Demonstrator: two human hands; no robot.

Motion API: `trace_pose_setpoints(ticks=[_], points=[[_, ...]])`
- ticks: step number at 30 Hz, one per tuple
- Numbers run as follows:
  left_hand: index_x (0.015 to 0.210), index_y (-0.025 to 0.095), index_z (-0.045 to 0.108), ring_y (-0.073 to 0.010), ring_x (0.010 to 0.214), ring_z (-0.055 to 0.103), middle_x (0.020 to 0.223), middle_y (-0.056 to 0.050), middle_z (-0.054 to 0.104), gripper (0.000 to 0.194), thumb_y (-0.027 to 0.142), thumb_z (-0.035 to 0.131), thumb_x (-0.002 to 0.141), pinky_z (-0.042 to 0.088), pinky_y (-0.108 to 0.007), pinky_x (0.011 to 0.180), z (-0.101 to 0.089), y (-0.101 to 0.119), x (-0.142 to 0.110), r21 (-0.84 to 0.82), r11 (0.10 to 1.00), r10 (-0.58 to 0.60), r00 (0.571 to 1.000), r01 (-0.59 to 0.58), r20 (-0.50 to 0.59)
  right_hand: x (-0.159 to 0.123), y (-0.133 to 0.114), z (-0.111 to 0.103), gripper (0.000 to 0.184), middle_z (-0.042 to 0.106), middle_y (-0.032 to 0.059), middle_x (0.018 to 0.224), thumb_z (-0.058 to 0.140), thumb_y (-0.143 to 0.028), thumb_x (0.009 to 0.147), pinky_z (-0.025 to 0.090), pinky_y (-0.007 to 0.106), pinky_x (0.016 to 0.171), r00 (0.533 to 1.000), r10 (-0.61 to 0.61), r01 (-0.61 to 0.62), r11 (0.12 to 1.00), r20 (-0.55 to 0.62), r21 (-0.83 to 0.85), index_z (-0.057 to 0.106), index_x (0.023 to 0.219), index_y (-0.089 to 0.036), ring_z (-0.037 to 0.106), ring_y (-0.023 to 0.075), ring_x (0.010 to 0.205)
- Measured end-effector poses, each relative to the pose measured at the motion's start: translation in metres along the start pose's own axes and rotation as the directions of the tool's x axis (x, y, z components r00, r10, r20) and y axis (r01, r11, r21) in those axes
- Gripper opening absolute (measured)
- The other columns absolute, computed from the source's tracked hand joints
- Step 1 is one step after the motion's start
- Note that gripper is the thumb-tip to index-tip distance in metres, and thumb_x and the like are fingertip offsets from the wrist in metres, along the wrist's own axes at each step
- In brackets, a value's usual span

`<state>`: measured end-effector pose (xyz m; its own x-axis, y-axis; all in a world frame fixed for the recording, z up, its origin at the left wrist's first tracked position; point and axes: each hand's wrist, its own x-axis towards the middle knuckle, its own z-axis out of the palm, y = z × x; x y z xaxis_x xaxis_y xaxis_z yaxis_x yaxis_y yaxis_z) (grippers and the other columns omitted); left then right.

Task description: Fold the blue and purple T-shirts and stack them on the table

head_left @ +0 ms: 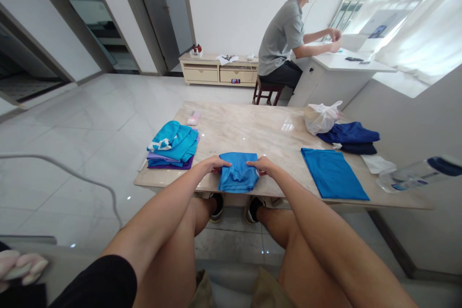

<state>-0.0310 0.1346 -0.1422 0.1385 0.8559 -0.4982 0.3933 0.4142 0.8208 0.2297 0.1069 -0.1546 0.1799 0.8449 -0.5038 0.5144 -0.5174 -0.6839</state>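
Observation:
A folded piece of blue cloth (238,173) is held at the front edge of the marble-topped table (245,125). My left hand (217,164) grips its left side, thumb on top and fingers underneath. On the opposite side my right hand (263,165) pinches the cloth in the same way. Its lower edge hangs near the table's rim. To the left sits a stack of folded cloths (173,144) in turquoise, lilac, blue and purple. A flat folded blue cloth (334,173) lies to the right of my hands.
At the table's right end are a white plastic bag (323,116), dark blue cloth (350,133) and a clear bottle (415,176) with a dark lid. A small pink packet (193,118) lies at the back left. Beyond, a person (283,33) sits on a stool at a white desk.

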Motion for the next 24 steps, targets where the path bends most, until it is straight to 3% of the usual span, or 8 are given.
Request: trace_pose_setpoints(ticks=[2, 6, 10, 14, 20, 22, 24], points=[[0.070, 0.023, 0.069, -0.0298, 0.069, 0.073, 0.057, -0.003, 0.067, 0.037, 0.031, 0.101, 0.055, 0.059, -0.038, 0.067, 0.002, 0.005, -0.002, -0.014, 1.000, -0.021, 0.999, 0.021, 0.034, -0.005, -0.004, -0.002, 0.033, 0.071, 0.0032, 0.070, 0.092, -0.040, 0.079, 0.055, 0.027, 0.055, 0.998, 0.048, -0.048, 0.999, 0.050, -0.005, 0.070, 0.086, -0.017, 0.069, 0.0201, 0.067], [0.091, 0.019, 0.078, -0.0326, 0.092, 0.079, 0.092, -0.013, 0.084, 0.033, 0.036, 0.095, 0.069, 0.063, -0.040, 0.078, 0.003, 0.019, -0.006, -0.097, 0.995, 0.029, 0.999, -0.026, 0.035, -0.013, -0.015, -0.009, 0.022, 0.080, 0.0075, 0.090, 0.083, -0.033, 0.087, 0.058, 0.026, 0.064, 0.992, -0.109, 0.099, 0.984, 0.064, 0.151, 0.077, 0.099, -0.015, 0.073, 0.0204, 0.081], [0.111, 0.016, 0.077, -0.0330, 0.117, 0.077, 0.122, -0.018, 0.082, 0.037, 0.039, 0.086, 0.084, 0.062, -0.040, 0.096, -0.002, 0.033, -0.013, -0.180, 0.969, 0.158, 0.985, -0.168, -0.073, -0.024, -0.028, -0.016, 0.023, 0.082, 0.0097, 0.103, 0.074, -0.033, 0.094, 0.062, 0.030, 0.077, 0.976, -0.210, 0.219, 0.934, -0.061, 0.281, 0.078, 0.107, -0.015, 0.076, 0.0223, 0.094], [0.119, 0.016, 0.075, -0.0327, 0.126, 0.074, 0.136, -0.019, 0.078, 0.040, 0.033, 0.086, 0.085, 0.060, -0.039, 0.102, -0.012, 0.039, -0.028, -0.220, 0.945, 0.210, 0.965, -0.241, -0.154, -0.040, -0.046, -0.018, 0.021, 0.082, 0.0108, 0.110, 0.073, -0.033, 0.094, 0.062, 0.029, 0.081, 0.961, -0.259, 0.277, 0.914, -0.099, 0.296, 0.077, 0.104, -0.015, 0.076, 0.0212, 0.094], [0.113, 0.016, 0.077, -0.0347, 0.110, 0.078, 0.118, -0.018, 0.083, 0.037, 0.029, 0.088, 0.080, 0.063, -0.041, 0.089, -0.030, 0.033, -0.049, -0.232, 0.956, 0.146, 0.977, -0.180, -0.155, -0.055, -0.067, -0.022, 0.020, 0.080, 0.0142, 0.097, 0.079, -0.030, 0.088, 0.063, 0.037, 0.071, 0.988, -0.148, 0.150, 0.986, -0.038, 0.067, 0.076, 0.099, -0.014, 0.075, 0.0263, 0.084], [0.108, 0.016, 0.078, -0.0368, 0.105, 0.079, 0.109, -0.018, 0.083, 0.038, 0.029, 0.090, 0.075, 0.063, -0.043, 0.085, -0.034, 0.027, -0.053, -0.218, 0.961, 0.136, 0.979, -0.168, -0.153, -0.055, -0.069, -0.023, 0.020, 0.080, 0.0187, 0.102, 0.084, -0.026, 0.081, 0.064, 0.042, 0.080, 0.979, -0.191, 0.174, 0.964, -0.067, -0.199, 0.077, 0.096, -0.013, 0.076, 0.0316, 0.095], [0.107, 0.017, 0.078, -0.0380, 0.105, 0.078, 0.106, -0.017, 0.083, 0.041, 0.028, 0.093, 0.070, 0.063, -0.042, 0.085, -0.037, 0.022, -0.055, -0.201, 0.963, 0.149, 0.974, -0.182, -0.168, -0.055, -0.072, -0.022, 0.024, 0.080, 0.0226, 0.113, 0.083, -0.027, 0.082, 0.062, 0.045, 0.091, 0.966, -0.246, 0.176, 0.847, -0.075, -0.501, 0.079, 0.101, -0.013, 0.076, 0.0358, 0.108]])
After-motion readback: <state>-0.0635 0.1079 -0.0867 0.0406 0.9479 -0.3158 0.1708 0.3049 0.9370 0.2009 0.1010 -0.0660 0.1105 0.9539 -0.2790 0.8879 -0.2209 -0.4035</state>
